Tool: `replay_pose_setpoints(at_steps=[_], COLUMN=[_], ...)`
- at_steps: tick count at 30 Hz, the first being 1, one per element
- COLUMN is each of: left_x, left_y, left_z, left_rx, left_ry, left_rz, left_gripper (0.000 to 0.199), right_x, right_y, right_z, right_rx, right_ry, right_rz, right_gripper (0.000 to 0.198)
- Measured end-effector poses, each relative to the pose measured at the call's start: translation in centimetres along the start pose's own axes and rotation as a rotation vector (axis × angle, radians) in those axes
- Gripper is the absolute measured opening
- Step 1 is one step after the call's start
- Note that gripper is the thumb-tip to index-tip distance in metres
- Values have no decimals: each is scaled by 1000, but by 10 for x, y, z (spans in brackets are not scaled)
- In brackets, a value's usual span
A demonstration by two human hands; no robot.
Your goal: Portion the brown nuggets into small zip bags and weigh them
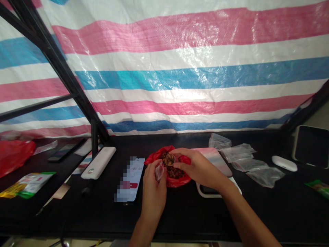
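Observation:
A red plastic bag [177, 182] lies open on the black table, with small brown pieces [176, 172] inside; I cannot make out their exact kind. Over it, my right hand [191, 164] grips a small clear cup [169, 160] filled with the brown pieces. My left hand [154, 181] is beside the bag's left edge, its fingers closed on a small clear plastic bag [159, 171]. The cup and the small bag are close together above the red bag. Parts of the cup's rim are covered by my right fingers.
A lit phone [135, 178] and a white power bank [99, 163] lie to the left. Several clear zip bags [240, 152] are spread at the right, near a white earbud case [284, 163]. A pinkish flat device [216, 157] sits behind my right wrist. Striped sheeting [192, 79] hangs behind the table.

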State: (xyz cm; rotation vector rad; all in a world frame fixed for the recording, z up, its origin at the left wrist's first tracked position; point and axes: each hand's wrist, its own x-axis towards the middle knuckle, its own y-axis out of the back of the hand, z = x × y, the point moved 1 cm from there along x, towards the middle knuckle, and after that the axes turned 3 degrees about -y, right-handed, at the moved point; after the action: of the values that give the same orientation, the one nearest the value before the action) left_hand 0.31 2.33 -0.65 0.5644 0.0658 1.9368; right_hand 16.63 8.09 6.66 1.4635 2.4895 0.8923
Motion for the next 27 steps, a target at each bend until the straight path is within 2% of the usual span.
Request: replay_pose_setpoints(at_steps=[6,12,16,19,23,27], left_x=[-3,-3,-3,-3,-3,-3], left_y=[0,-1,0,2,3,3], left_z=[-2,1,7,7,7,7], left_rx=[55,25,-54,-89,-74,-40], left_ry=[-55,-141,-101,-36,-11,-34], left_rz=[3,-25,-53,-47,-28,-15], left_gripper=[26,38,34,32,31,29], right_x=[-7,-5,-7,-8,-7,-7], right_y=[-12,-21,-23,-25,-26,-29], right_z=[-15,-10,-11,-12,-12,-14], right_rx=[-51,-74,-52,-75,-141,-124], right_ry=[54,149,291,348,361,412], right_rz=[-99,-17,-27,-42,45,15], right_gripper=[22,38,47,56,52,46])
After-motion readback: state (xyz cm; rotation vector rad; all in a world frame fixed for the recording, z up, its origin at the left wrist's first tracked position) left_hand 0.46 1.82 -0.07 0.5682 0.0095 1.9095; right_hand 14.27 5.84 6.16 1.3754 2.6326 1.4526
